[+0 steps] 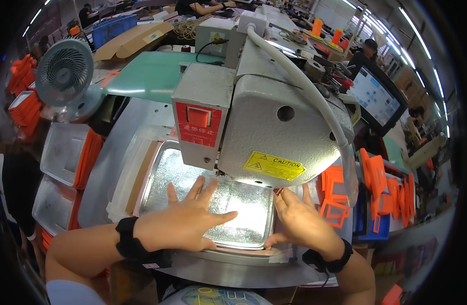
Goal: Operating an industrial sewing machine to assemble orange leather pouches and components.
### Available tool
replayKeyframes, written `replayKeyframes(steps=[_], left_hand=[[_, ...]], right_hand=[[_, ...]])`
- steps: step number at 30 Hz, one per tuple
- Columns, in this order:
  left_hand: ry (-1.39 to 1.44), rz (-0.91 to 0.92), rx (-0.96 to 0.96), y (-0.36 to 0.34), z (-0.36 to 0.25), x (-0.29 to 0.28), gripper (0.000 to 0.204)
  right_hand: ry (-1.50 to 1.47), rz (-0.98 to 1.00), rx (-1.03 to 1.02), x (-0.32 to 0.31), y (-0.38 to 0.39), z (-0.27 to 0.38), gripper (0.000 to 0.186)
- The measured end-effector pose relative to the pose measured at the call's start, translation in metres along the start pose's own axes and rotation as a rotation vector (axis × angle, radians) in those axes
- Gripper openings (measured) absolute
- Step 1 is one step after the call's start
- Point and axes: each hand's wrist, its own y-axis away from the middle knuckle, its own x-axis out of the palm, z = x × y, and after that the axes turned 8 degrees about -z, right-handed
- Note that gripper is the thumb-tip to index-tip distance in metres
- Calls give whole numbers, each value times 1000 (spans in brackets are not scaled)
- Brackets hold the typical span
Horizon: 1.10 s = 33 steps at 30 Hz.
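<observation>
A shiny silver rectangular panel (233,203) with rounded corners and a raised rim lies flat under the head of a grey sewing machine (289,122). My left hand (187,218) rests over the panel's left and middle part, fingers spread, holding nothing. At the panel's right edge is my right hand (307,221). Its thumb touches near the lower right corner, and its bent fingers reach up beside the machine head, thumb and fingers apart. The machine head partly hides those fingertips. A lamp lights the panel brightly around the needle area.
Stacks of orange-edged clear panels (66,152) stand at the left, below a grey fan (65,71). Orange frames (378,178) lie in a blue bin (373,229) at the right. A red switch (198,118) is on the machine's front. A screen (375,96) stands behind right.
</observation>
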Motion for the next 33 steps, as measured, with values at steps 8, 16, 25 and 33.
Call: replayKeyframes(steps=[8,16,25,33], left_hand=[[-29,38,-27,12,11,-11,74],[-78,-43,3,7,27,-12,76],[-51,-34,-5,-14,36,-26,74],[82,6,-16,-28,53,-34,63]], right_hand=[[-34,-72,-26,7,-10,10,118],[13,29,-16,1,-28,7,120],[-281,-161,-109,11,-38,-21,86],[-361,-306,-141,8,-54,-35,79]])
